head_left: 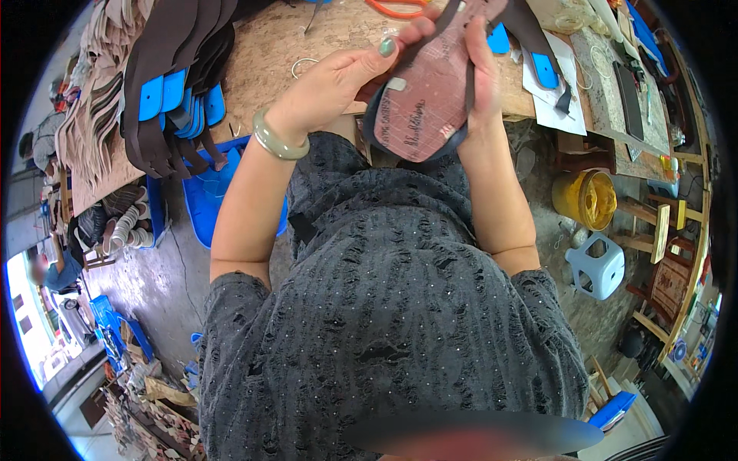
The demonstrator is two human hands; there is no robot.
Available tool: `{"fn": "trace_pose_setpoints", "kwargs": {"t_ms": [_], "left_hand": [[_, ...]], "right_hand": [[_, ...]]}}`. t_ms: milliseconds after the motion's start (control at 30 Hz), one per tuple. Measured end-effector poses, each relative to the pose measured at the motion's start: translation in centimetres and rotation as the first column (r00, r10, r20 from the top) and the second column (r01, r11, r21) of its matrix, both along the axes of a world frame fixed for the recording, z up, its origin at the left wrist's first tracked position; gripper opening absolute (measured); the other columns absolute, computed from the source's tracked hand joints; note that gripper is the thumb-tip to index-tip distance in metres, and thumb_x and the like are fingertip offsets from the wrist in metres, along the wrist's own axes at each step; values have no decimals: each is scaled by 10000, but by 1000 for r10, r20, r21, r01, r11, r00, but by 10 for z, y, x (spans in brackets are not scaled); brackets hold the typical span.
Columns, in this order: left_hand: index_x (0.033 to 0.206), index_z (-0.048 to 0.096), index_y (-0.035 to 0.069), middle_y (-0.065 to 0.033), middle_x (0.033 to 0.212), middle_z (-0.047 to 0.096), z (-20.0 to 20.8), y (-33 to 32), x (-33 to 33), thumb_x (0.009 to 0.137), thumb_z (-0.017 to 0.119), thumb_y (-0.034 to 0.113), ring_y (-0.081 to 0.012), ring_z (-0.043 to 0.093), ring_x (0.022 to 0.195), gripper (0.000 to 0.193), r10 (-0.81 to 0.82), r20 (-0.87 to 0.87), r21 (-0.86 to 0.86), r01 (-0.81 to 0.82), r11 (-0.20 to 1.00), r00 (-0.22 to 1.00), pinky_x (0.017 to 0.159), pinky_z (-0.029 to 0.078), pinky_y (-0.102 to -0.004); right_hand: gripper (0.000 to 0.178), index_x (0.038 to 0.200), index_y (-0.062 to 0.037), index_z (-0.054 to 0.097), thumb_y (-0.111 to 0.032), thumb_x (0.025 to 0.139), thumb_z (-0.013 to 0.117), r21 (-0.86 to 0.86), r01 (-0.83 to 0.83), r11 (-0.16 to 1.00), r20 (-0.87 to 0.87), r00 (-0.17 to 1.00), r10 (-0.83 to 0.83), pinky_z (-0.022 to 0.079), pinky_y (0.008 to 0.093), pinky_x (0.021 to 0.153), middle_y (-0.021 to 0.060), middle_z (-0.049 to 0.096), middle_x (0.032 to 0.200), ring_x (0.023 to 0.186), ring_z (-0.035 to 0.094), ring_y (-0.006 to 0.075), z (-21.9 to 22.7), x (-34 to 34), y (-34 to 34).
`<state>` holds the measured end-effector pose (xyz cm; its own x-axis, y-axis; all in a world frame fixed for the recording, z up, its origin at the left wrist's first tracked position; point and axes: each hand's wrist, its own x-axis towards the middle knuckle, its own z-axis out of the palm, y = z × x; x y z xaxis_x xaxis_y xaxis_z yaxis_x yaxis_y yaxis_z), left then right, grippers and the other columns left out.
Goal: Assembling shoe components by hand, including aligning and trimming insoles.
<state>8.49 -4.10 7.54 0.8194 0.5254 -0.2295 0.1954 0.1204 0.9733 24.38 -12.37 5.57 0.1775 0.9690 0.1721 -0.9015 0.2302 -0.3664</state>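
The work in hand looks partway along: a pinkish-red sole-shaped board (423, 115) is held up just over the near edge of the table (265, 69), and dark material (370, 127) shows along parts of its rim, though whether that is fixed or only lies against it cannot be told. The left hand (338, 81), below which a pale bangle (280, 138) sits on the wrist, grips the board's upper left side, thumb laid near the edge; the right hand (484, 84) is wrapped along the opposite side, with most of its fingers hidden. Much seems left to work through: a thick pile of dark strips (181, 46) with blue tabs (151, 98) lies at the left, beside a heap of pale strips (92, 100), and another blue tab (544, 71) rests on white paper (555, 115) at the right. No finished piece can be made out for certain.
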Motion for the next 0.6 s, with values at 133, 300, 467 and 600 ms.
{"fn": "trace_pose_setpoints", "kwargs": {"t_ms": [133,300,467,600], "left_hand": [[1078,638,12,-8,878,637,-12,0,10,983,494,416,-61,580,777,439,-52,-15,-167,49,985,999,695,474,-204],[1188,589,-33,-49,1103,629,-33,-14,18,1003,484,277,-106,570,1011,375,107,312,-84,-84,993,944,877,468,-271],[1181,594,-3,2,1019,617,-36,-23,18,1010,469,265,-69,539,921,342,133,193,231,-176,957,972,805,446,-231],[1118,592,-10,27,867,569,-45,-29,17,1012,463,275,-64,483,784,330,153,128,374,-191,908,980,722,431,-236]], "right_hand": [[535,1281,47,421,-413,1020,339,-73,48,996,285,958,-25,492,461,933,242,559,1251,1130,578,342,9,10,6],[435,1225,18,495,-349,1013,395,-166,11,986,335,941,46,508,399,892,195,632,1102,1024,627,299,-8,15,6],[506,1196,14,557,-416,1020,356,-247,194,949,656,755,16,519,320,844,123,647,1091,937,642,197,-28,16,4],[488,1160,32,570,-389,1026,362,-112,489,865,950,308,-51,510,297,848,127,650,1099,937,641,159,-59,20,12]]}}
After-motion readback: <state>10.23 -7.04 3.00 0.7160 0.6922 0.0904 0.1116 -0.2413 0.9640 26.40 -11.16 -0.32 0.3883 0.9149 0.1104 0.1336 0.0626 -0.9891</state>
